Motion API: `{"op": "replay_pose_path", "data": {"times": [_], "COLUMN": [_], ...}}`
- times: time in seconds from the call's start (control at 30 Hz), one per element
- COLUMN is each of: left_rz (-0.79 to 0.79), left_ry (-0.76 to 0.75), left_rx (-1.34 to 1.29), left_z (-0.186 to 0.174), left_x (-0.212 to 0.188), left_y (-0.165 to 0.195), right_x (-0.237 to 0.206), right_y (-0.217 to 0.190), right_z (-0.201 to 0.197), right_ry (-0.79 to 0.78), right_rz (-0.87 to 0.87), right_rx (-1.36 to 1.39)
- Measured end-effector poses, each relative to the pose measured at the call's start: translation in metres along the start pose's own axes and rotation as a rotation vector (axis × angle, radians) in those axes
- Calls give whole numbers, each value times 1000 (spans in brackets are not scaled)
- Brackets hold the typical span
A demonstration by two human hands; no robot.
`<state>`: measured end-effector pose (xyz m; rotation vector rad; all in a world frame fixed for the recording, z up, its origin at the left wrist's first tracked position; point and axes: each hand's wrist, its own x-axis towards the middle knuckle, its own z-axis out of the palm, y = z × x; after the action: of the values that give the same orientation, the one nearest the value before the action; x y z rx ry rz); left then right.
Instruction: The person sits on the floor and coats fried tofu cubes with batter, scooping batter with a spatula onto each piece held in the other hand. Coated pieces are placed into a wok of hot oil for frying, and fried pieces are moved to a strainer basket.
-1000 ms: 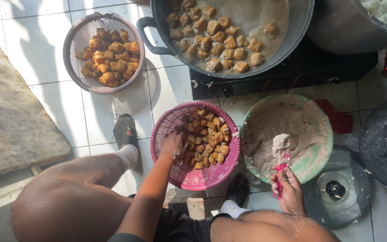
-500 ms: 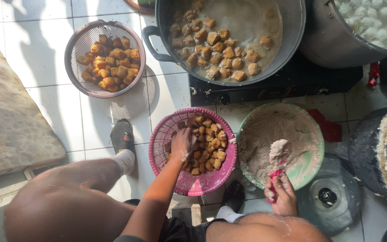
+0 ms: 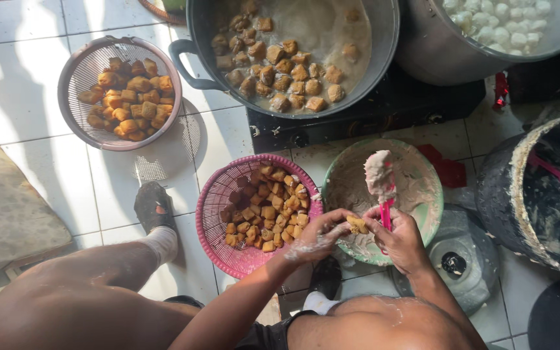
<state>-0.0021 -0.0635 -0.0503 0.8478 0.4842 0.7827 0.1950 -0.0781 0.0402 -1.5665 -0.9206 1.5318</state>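
My left hand [image 3: 319,234], smeared with white paste, pinches one fried tofu puff [image 3: 358,225] over the near rim of the green bowl [image 3: 437,194]. Right beside it, my right hand [image 3: 402,241] grips a pink spatula [image 3: 385,212] that carries a lump of pale paste [image 3: 379,175] above the bowl. The bowl's inside is coated with the same paste. To the left of my hands, a pink plastic basket [image 3: 212,214] on the floor holds several tofu puffs.
A grey strainer [image 3: 72,71] of fried tofu sits at the far left. On a black stove [image 3: 384,110], a large pot [image 3: 384,39] holds tofu pieces in liquid. A pot of white balls [image 3: 435,52], a paste-smeared black bucket [image 3: 507,194] and a lid [image 3: 468,266] stand on the right.
My left hand left the pink basket with one tofu puff and moved right to the green bowl. My right hand raised the spatula with a lump of paste.
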Motion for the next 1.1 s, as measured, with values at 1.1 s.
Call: {"op": "replay_pose_path", "data": {"times": [1.1], "left_rz": [-219], "left_ry": [177], "left_rx": [-112], "left_z": [26], "left_x": [2], "left_y": [28], "right_x": [1], "right_y": [33], "right_z": [-5], "right_ry": [43], "right_rz": [-105], "right_rx": [133]}}
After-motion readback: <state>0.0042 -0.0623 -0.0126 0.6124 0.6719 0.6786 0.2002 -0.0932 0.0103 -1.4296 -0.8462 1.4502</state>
